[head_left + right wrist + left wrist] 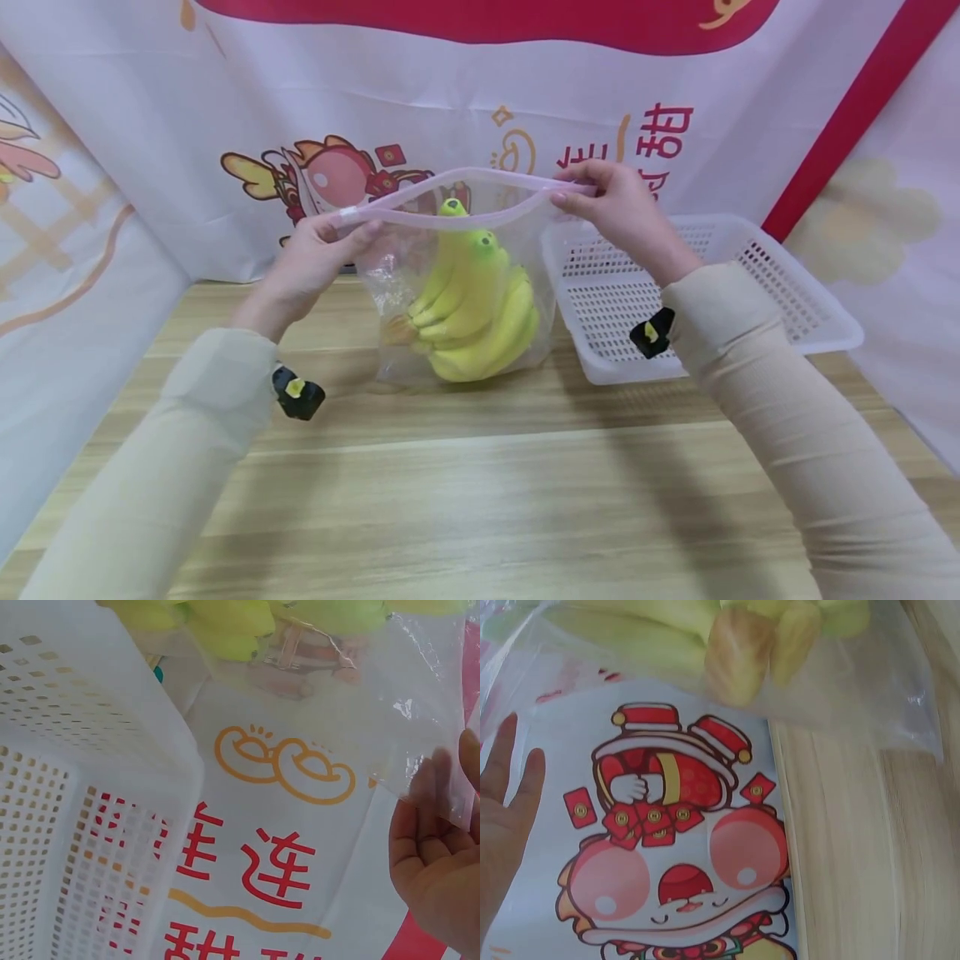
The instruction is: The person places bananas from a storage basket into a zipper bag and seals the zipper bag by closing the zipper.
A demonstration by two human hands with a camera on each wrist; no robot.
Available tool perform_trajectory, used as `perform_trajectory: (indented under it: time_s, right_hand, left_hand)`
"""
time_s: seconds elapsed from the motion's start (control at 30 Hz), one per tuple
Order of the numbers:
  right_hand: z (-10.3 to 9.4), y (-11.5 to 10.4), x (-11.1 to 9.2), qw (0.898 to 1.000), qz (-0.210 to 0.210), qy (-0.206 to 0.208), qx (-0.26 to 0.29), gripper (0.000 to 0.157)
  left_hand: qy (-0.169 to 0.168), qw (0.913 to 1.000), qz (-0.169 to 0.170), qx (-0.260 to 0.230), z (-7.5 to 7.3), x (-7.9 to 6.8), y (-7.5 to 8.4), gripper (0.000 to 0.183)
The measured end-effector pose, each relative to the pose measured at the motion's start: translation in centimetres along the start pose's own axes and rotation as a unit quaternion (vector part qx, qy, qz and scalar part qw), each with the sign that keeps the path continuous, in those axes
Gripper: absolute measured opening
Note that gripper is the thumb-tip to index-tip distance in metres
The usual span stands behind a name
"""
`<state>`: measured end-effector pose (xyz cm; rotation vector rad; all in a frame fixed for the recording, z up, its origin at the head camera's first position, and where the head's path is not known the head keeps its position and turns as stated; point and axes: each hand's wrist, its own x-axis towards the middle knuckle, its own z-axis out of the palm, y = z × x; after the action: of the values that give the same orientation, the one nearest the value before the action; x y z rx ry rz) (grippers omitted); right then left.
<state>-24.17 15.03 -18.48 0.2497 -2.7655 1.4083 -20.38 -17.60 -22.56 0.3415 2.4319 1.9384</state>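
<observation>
A clear zip bag (390, 333) with a pink zip strip stands upright on the table, its mouth parted. Inside it is a bunch of bananas (480, 308), yellow with green tips, plus brownish fruit ends (739, 656) showing through the plastic low at the left side. My left hand (318, 258) pinches the left end of the strip between thumb and fingers. At the other end, my right hand (618, 208) pinches the strip's right corner. In the right wrist view, fingers (431, 832) lie against the plastic at that corner.
To the right of the bag, a white perforated basket (832, 329) sits on the wooden table (450, 508), partly beneath my right forearm. A printed white cloth (480, 83) hangs close behind the bag, and more cloth borders both sides of the table.
</observation>
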Motion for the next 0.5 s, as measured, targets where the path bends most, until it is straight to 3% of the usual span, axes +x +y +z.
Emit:
perform_trajectory:
  time_s: [0.27,0.5]
  right_hand:
    - [-0.9,-0.5,-0.5,0.998,-0.012,-0.034,-0.041,0.044]
    - [-1.5,-1.5,-0.7,0.999,-0.023,-0.042,-0.024,0.054]
  left_hand:
    - [0.002,0.9992,0.019,-0.036,1.2,0.3,0.0,0.026]
    - [0.0,0.9995,0.021,-0.023,1.9,0.5,0.1,0.044]
